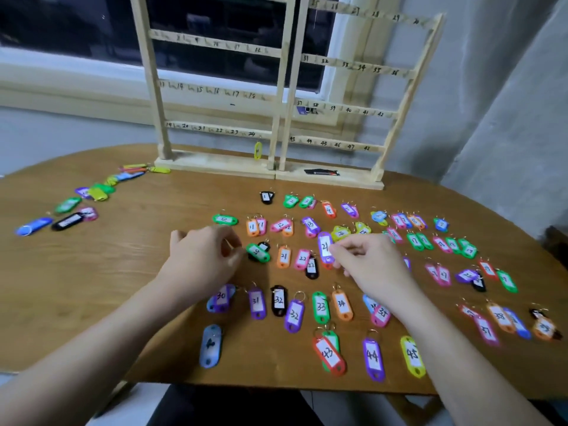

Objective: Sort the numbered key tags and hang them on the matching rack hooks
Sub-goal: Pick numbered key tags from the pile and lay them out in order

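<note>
**Purple 21 tag pinched above the sorted rows**

Here, I am watching through the head camera as the right hand (pixel 365 259) is pinching the purple tag marked 21 (pixel 325 249). The tag is standing with its long axis running away from me and toward the rack (pixel 276 87), tilted slightly left at the top, its white label facing up. Its near, rounded end is sitting between the fingertips (pixel 336 252) of that grip, whose fingers are curled close together around it. The tag is lying over the middle of the worktop (pixel 123 272), just right of the pink 22 tag (pixel 302 259) and the black 22 tag (pixel 311 267), and just below the yellow 14 tag (pixel 340 232).

The left hand (pixel 203 259) is hovering at the left end of the same row, its fingers curled inward with the tips close to a green tag (pixel 257 253) that is lying across a black one; I cannot tell whether that grip is actually touching or holding anything.

An orange 21 tag (pixel 283 256) is lying between the two hands, its long axis also pointing toward the rack. The other tags are lying in numbered rows, mostly lengthwise toward the rack, with a loose pile (pixel 92 195) at far left. One yellow tag (pixel 258 150) is hanging on the rack near hook 24.
</note>
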`<state>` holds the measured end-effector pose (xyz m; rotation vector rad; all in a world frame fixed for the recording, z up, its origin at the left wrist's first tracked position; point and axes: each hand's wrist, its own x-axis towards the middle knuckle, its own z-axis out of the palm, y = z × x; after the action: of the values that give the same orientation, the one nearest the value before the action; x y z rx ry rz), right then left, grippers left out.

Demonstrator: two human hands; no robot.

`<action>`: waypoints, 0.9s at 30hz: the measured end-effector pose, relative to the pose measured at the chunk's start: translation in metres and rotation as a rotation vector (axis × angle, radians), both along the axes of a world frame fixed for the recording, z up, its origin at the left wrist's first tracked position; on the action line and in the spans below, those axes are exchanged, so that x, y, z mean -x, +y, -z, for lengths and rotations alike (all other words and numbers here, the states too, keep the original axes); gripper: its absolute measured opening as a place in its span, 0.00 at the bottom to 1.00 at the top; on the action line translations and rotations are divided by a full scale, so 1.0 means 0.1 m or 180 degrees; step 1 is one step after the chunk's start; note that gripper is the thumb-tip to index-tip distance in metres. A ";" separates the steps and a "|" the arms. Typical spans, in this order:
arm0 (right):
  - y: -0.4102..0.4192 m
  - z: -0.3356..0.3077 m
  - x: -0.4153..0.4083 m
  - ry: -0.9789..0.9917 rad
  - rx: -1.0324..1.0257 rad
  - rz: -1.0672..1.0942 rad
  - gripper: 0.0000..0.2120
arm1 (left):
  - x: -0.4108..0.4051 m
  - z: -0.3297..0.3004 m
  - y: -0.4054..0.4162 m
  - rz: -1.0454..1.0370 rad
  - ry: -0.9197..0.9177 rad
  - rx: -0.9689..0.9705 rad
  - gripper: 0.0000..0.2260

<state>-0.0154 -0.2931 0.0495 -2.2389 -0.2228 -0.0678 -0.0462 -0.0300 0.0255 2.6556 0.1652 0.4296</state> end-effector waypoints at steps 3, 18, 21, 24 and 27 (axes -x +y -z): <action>0.19 0.02 -0.10 0.0060 0.0218 -0.0104 0.12 | -0.02 0.09 0.13 -0.0021 -0.0105 0.0031 0.05; 0.66 0.05 -0.36 0.0430 0.1217 -0.0361 0.10 | -0.30 0.31 0.65 -0.0042 -0.0218 0.0399 0.04; 0.70 0.03 -0.36 0.0324 0.1211 -0.0376 0.10 | -0.30 0.29 0.69 0.0017 -0.0118 0.0388 0.03; 0.78 -0.04 -0.38 0.0112 0.1177 -0.0408 0.12 | -0.26 0.24 0.76 0.0096 0.0001 0.0409 0.05; 1.03 -0.09 -0.43 -0.0077 0.1010 -0.0592 0.12 | -0.17 0.17 0.97 0.0075 0.0038 0.0511 0.05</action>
<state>0.0280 -0.1905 0.0582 -2.5211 -0.4826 0.0439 -0.0293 0.0669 0.0087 2.5006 0.1649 0.3768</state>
